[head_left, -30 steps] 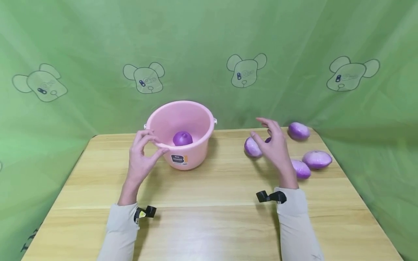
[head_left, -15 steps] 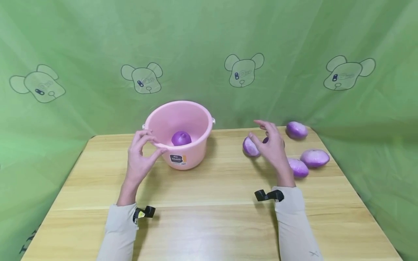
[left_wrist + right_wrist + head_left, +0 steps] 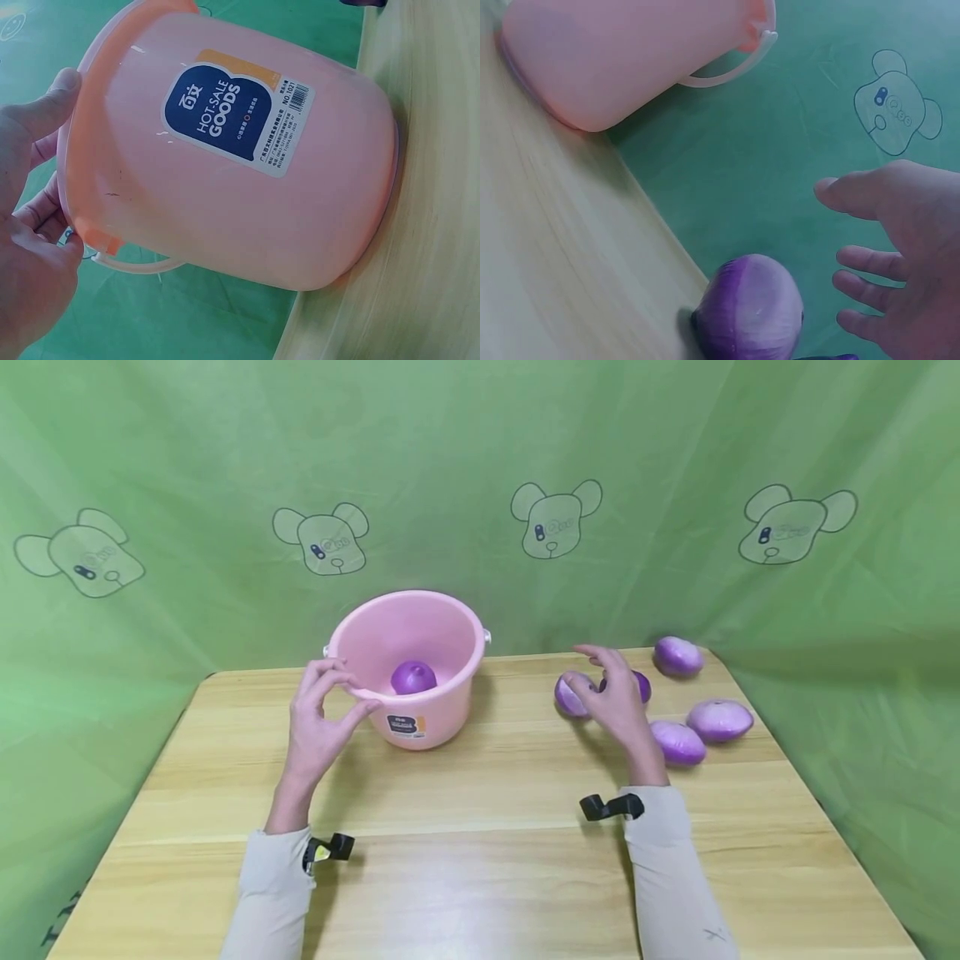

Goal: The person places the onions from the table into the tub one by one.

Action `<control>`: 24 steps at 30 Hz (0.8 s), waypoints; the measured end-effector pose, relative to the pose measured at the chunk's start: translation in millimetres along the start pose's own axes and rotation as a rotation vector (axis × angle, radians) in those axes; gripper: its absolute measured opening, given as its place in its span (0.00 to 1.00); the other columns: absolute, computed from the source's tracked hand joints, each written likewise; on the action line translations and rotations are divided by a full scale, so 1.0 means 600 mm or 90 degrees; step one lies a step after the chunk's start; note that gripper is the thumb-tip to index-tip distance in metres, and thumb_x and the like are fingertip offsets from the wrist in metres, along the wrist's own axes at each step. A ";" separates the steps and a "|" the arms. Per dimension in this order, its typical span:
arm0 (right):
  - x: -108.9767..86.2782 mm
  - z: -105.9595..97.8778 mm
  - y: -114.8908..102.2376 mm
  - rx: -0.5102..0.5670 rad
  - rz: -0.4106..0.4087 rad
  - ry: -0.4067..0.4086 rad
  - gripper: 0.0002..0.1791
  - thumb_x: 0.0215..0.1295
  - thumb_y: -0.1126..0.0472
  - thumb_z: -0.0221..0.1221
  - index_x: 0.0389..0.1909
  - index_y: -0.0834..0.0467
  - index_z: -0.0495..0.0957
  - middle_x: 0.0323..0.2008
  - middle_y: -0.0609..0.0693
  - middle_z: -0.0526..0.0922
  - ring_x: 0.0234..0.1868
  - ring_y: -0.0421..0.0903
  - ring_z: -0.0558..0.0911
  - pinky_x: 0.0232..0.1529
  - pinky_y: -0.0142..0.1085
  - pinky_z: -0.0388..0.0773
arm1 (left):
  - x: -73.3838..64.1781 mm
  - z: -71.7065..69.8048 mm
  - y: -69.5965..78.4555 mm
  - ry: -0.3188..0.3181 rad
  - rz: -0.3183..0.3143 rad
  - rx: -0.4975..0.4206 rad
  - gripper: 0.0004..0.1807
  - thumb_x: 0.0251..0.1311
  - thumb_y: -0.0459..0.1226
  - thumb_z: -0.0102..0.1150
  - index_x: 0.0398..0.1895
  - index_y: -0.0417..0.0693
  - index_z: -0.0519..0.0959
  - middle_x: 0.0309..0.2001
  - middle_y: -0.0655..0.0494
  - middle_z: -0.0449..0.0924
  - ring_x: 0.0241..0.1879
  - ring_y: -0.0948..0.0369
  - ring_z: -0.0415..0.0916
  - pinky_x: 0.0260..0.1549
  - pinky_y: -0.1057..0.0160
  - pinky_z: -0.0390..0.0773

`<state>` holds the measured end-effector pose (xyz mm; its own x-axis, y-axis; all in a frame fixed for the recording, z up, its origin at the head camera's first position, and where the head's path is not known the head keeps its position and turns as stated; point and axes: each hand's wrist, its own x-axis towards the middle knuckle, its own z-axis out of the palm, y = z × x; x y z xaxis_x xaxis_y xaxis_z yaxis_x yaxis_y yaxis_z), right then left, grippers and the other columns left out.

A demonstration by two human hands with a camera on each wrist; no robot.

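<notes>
A pink bucket (image 3: 446, 714) stands upright near the back edge of the table. My left hand (image 3: 318, 718) grips its near-left rim, thumb on the outer side; the left wrist view shows the fingers at the rim of the bucket (image 3: 217, 202). Inside the bucket lies a purple onion (image 3: 413, 677). To the right, my right hand (image 3: 621, 702) hovers with thumb and fingers spread, holding nothing. Just left of it is a purple-and-white onion (image 3: 571, 697), also large in the right wrist view as an onion (image 3: 750, 311). Another onion (image 3: 642, 685) is partly hidden behind the hand.
Three more onions rest at the right: one at the back corner (image 3: 678, 657), one nearer the right edge (image 3: 720, 720), and one beside the right wrist (image 3: 678, 743). A green curtain (image 3: 450, 460) rises behind the wooden table (image 3: 480, 877).
The right hand has lowered slightly and shifted left towards the nearest onion, uncovering more of the onion behind it. The left hand keeps its hold on the bucket. The whole view has drifted slightly.
</notes>
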<state>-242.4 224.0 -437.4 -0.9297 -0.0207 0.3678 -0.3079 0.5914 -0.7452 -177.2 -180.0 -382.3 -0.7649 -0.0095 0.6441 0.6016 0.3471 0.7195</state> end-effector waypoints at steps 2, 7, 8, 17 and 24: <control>0.000 0.003 0.003 -0.002 0.005 -0.006 0.29 0.69 0.58 0.66 0.69 0.59 0.72 0.66 0.64 0.71 0.67 0.64 0.70 0.65 0.67 0.67 | 0.000 0.000 0.000 0.000 -0.002 0.001 0.18 0.44 0.20 0.76 0.39 0.27 0.79 0.54 0.31 0.73 0.63 0.36 0.67 0.74 0.40 0.56; -0.001 0.008 0.008 -0.007 0.020 -0.022 0.29 0.68 0.59 0.66 0.69 0.58 0.72 0.67 0.63 0.70 0.67 0.65 0.70 0.66 0.68 0.65 | 0.000 -0.001 0.001 -0.001 -0.005 -0.001 0.18 0.44 0.20 0.76 0.39 0.27 0.79 0.54 0.32 0.73 0.63 0.36 0.66 0.74 0.40 0.56; -0.001 0.008 0.009 -0.008 0.021 -0.025 0.29 0.68 0.59 0.66 0.69 0.58 0.72 0.68 0.63 0.70 0.67 0.65 0.70 0.66 0.68 0.65 | 0.000 -0.001 0.001 -0.001 -0.004 -0.001 0.18 0.44 0.19 0.76 0.39 0.27 0.79 0.54 0.32 0.73 0.63 0.36 0.66 0.74 0.40 0.56; -0.001 0.015 0.020 -0.008 0.041 -0.034 0.31 0.65 0.60 0.68 0.69 0.56 0.72 0.69 0.62 0.69 0.69 0.64 0.67 0.68 0.67 0.64 | 0.001 0.000 0.001 0.000 0.007 -0.003 0.18 0.43 0.19 0.76 0.39 0.25 0.79 0.53 0.31 0.73 0.62 0.35 0.67 0.74 0.41 0.57; 0.000 0.022 0.027 -0.007 0.061 -0.071 0.33 0.65 0.61 0.69 0.70 0.58 0.70 0.70 0.64 0.67 0.69 0.65 0.68 0.66 0.65 0.67 | -0.001 0.001 -0.003 0.002 0.011 -0.005 0.19 0.43 0.18 0.75 0.39 0.23 0.78 0.53 0.31 0.73 0.61 0.34 0.67 0.75 0.42 0.57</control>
<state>-249.8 222.7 -456.9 -0.9717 -0.0531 0.2300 -0.2147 0.6038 -0.7677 -177.8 -180.4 -384.3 -0.7540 -0.0069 0.6568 0.6161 0.3393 0.7108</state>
